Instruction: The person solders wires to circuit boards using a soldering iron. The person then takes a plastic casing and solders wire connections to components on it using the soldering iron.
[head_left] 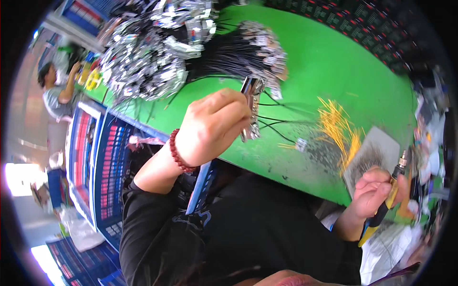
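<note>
My left hand, with a red bead bracelet at the wrist, is raised over the near edge of the green table. Its fingers are closed on a shiny silver strip-like part; thin black wires run out to the right behind it. At the right, my right hand is wrapped round a yellow-and-black handled tool whose metal end points up. Beside this hand lies a grey pad with dark clippings on it. The tool's exact kind is hard to make out.
Silver-wrapped bundles and many black cables with pale ends cover the far left table. Yellow strands lie near the pad. Blue racks stand left, dark trays at the back. A person sits far left.
</note>
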Demonstrator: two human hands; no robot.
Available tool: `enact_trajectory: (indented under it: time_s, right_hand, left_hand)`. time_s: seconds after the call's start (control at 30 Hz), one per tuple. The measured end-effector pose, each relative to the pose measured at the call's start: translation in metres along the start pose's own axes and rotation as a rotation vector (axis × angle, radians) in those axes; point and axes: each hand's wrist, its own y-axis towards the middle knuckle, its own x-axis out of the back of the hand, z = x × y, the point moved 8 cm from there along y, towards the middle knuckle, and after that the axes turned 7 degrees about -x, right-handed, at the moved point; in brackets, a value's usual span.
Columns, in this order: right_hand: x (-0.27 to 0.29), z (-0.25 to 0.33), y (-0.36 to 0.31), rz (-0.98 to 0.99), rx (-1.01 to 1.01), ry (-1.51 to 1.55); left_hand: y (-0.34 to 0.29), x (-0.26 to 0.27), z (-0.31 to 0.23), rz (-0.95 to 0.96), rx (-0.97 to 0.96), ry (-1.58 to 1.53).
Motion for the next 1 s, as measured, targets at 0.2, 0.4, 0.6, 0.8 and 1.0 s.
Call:
enact_trajectory:
  time_s: [0.2, 0.4, 0.6, 0.8, 1.0]
  right_hand:
    - [-0.029, -0.017, 0.012, 0.027, -0.367, 0.046]
    - [-0.071, -0.051, 0.024, 0.049, -0.443, 0.116]
    - [-0.045, -0.074, 0.022, 0.031, -0.536, 0.246]
    - [-0.090, -0.036, 0.008, 0.277, -0.267, -0.155]
    - [-0.083, -0.061, -0.005, 0.220, -0.277, -0.248]
  left_hand:
    - [0.039, -0.045, -0.029, -0.123, -0.131, -0.015]
    - [0.063, -0.059, -0.071, -0.107, -0.308, -0.104]
    - [0.070, -0.068, -0.021, -0.105, 0.075, -0.246]
    - [0.058, -0.112, 0.007, -0.135, 0.365, -0.636]
    - [0.031, -0.140, 0.043, -0.182, 0.694, -1.106]
